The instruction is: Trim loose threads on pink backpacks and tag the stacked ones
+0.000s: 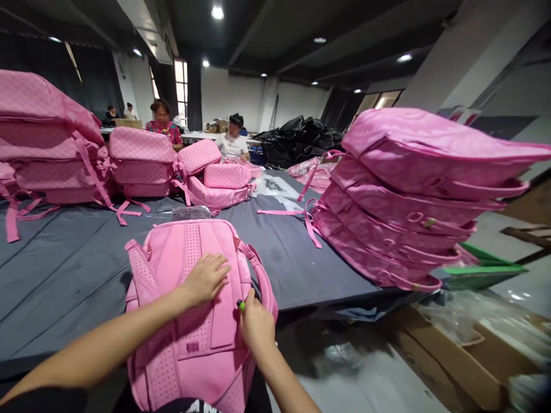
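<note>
A pink backpack [193,321] leans against the front edge of the table, its back panel and shoulder straps facing me. My left hand [207,278] lies flat on the upper back panel, fingers stretched out. At the bag's right side, beside the shoulder strap [262,269], my right hand [257,326] is closed around a small green-and-black tool [241,305]. Only the tool's end shows, so its kind cannot be told.
Stacked pink backpacks stand at the left [51,143] and right [400,201] of the grey-covered table [301,269]. Smaller pink bags [226,176] lie further back. Two people sit across the table. An open cardboard box [434,355] sits on the floor at right.
</note>
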Demonstrator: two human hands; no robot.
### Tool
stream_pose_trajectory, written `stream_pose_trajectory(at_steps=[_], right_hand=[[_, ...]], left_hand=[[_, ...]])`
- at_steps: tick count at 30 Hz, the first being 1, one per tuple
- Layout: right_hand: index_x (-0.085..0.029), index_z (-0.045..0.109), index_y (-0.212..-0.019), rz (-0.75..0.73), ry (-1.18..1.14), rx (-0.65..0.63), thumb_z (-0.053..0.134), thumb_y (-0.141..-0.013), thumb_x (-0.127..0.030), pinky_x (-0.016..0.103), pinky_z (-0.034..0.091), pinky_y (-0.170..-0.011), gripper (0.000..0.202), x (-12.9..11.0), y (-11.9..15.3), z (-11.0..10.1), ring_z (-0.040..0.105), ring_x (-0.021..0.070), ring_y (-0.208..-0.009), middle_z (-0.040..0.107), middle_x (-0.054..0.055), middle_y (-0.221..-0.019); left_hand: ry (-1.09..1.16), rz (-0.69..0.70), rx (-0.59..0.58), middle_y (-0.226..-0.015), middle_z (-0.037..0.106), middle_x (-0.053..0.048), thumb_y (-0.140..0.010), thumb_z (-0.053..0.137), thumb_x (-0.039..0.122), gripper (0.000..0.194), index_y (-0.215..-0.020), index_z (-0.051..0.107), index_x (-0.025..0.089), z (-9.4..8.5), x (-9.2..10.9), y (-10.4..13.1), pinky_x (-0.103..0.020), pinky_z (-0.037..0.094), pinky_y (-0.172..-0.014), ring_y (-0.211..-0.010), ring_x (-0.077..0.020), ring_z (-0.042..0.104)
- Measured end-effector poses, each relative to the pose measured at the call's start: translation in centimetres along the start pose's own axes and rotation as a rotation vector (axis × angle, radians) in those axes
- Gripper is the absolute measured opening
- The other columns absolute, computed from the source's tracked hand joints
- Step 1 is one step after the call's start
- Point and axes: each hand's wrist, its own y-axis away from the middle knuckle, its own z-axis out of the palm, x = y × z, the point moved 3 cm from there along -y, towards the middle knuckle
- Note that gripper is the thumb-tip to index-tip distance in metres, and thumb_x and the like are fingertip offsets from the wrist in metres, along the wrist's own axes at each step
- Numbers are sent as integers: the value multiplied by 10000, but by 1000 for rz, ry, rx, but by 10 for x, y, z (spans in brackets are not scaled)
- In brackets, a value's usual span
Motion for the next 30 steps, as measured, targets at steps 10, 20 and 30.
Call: stream_pose_trajectory(at_steps=[10,20,30], right_hand=[[-128,428,-1443,33,57,92,510,-881,-119,318,568,-696,568,18,-4,38,707,279,-909,679,173,-1071],[-159,582,-1305,30,-463,78,545,-916,-374,313,547,-738,447,35,-14,-4,718,252,-886,732,120,-1035],[-132,643,-1124,139,-1502,-33,606,-744,-757,231,473,-474,732,20,-47,-39,575,124,-464,650,-2,-585]], left_hand=[[-12,277,-128,-671,665,-21,-870,619,459,363,-654,671,172,30,-35,-86,-330,402,-844,-687,-137,559],[-174,273,-129,-797,679,-90,-811,640,615,459,-767,688,160,16,-102,-85,-466,331,-947,-851,-237,543],[-60,197,-77,-830,666,-45,-740,783,425,298,-844,677,166,33,-48,-48,-527,299,-1085,-932,-246,547]])
